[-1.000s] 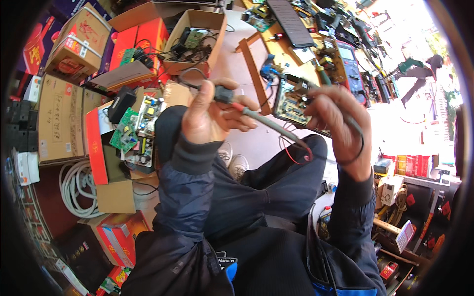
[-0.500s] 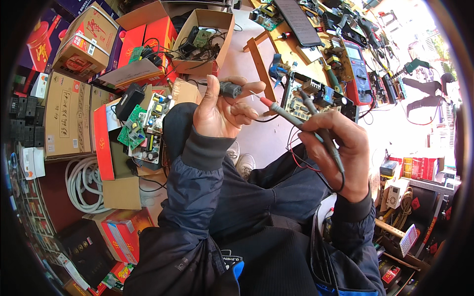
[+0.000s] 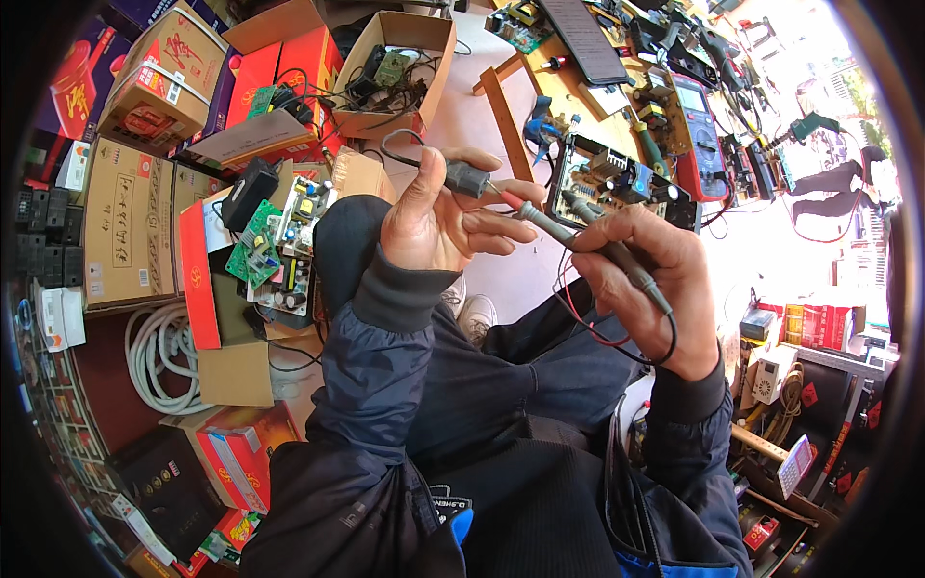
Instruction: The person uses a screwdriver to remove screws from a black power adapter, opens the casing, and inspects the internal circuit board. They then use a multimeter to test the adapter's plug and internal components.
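My left hand (image 3: 421,220) grips a dark cord plug (image 3: 466,179) between thumb and forefinger, its lower fingers stretched out to the right. The plug's black cable (image 3: 397,137) loops behind the thumb. In my right hand (image 3: 661,279) are two test probes, held together like chopsticks. The red-collared probe (image 3: 549,225) points left, its metal tip at the plug's end face; whether it sits inside a hole I cannot tell. The second probe (image 3: 631,270) crosses my fingers, its front end pointing up-left, apart from the plug. Thin red and black leads hang below.
A multimeter (image 3: 714,170) in a red-and-blue case lies on the cluttered wooden bench, beside an opened device with a circuit board (image 3: 617,183) and a phone (image 3: 584,43). On the left are a box of cables (image 3: 443,48), loose circuit boards (image 3: 255,243) and coiled white hose (image 3: 154,361).
The red-collared probe has moved left until its tip meets the plug. My left hand has tilted the plug toward it, and the cable loop now shows above the thumb.
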The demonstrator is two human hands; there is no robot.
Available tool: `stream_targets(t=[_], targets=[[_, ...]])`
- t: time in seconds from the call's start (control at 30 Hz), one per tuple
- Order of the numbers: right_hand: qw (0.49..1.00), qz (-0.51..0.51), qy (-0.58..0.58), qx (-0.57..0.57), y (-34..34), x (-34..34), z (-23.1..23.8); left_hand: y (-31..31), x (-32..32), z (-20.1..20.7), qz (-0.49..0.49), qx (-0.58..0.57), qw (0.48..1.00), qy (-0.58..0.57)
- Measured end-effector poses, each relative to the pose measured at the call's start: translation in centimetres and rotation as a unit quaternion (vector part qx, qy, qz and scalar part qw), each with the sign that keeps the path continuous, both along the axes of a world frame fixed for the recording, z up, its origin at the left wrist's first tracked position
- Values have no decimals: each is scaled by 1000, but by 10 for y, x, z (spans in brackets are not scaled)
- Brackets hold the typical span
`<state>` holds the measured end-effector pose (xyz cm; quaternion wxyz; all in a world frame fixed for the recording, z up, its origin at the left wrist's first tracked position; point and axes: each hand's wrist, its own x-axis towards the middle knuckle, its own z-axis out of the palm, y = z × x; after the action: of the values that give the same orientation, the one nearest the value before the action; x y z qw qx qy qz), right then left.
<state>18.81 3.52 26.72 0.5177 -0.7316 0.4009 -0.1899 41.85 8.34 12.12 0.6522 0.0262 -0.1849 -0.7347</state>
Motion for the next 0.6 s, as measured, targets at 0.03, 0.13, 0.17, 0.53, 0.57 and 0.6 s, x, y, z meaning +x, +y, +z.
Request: stream_targets(t=[0.03, 0.13, 0.17, 0.53, 0.57, 0.6], targets=[[1000, 0, -9, 16, 0, -2, 2, 0, 0, 1, -3, -1, 1000, -7], [999, 8, -14, 49, -5, -7, 4, 2, 0, 3, -14, 5, 999, -47], [999, 20, -9, 34, -6, -7, 3, 2, -1, 3, -20, 13, 997, -74], [999, -4, -49, 7, -4, -4, -7, 2, -1, -2, -13, 19, 999, -42], [998, -24, -64, 9, -4, -5, -8, 3, -1, -2, -11, 15, 999, -41], [995, -36, -66, -64, -11, -6, -9, 4, -1, -3, -10, 12, 999, -45]])
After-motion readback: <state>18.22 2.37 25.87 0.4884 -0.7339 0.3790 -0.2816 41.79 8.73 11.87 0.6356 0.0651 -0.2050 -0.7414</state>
